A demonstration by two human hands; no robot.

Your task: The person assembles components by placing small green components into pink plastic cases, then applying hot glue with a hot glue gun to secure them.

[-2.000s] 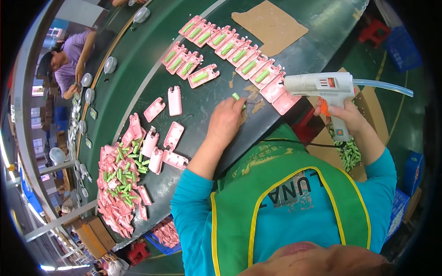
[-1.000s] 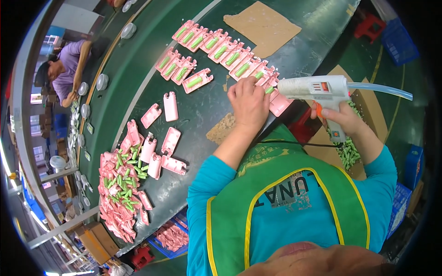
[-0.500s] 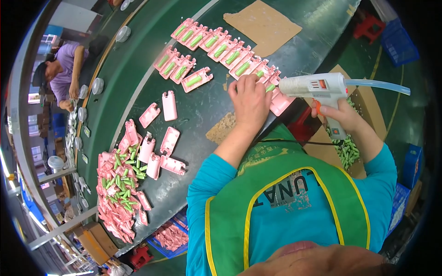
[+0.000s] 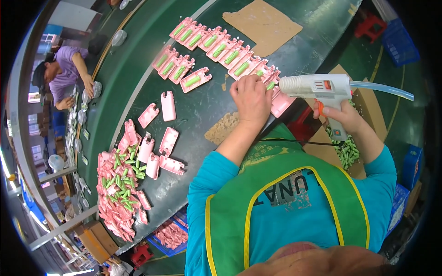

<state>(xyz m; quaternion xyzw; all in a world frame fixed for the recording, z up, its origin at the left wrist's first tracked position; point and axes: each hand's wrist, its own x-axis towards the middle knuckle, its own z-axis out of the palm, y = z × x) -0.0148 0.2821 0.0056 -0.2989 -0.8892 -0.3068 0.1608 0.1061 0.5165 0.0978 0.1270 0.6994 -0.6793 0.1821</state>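
Observation:
My right hand [image 4: 343, 115] is wrapped round the handle of a white glue gun [image 4: 317, 86], with a finger at its orange trigger. A translucent glue stick [image 4: 382, 87] juts from the gun's back. The nozzle points left at a pink plastic shell [image 4: 281, 102] near the table edge. My left hand [image 4: 252, 96] is closed with bent fingers at the end of the row, beside the nozzle; what its fingertips grip is hidden. Pink shells with green cylindrical cells [image 4: 230, 56] and thin wires run in a line to the far left.
A heap of pink shells [image 4: 117, 221] and loose green cells [image 4: 122, 188] covers the near left table. Brown cardboard [image 4: 262, 25] lies at the far side. A box of green cells [image 4: 347, 154] stands right of me. Across the conveyor a person in purple [image 4: 69, 76] handles white round parts.
The glue gun has shifted slightly right, and my left hand has barely moved. Across the conveyor, the person's arm has reached out to a white round part.

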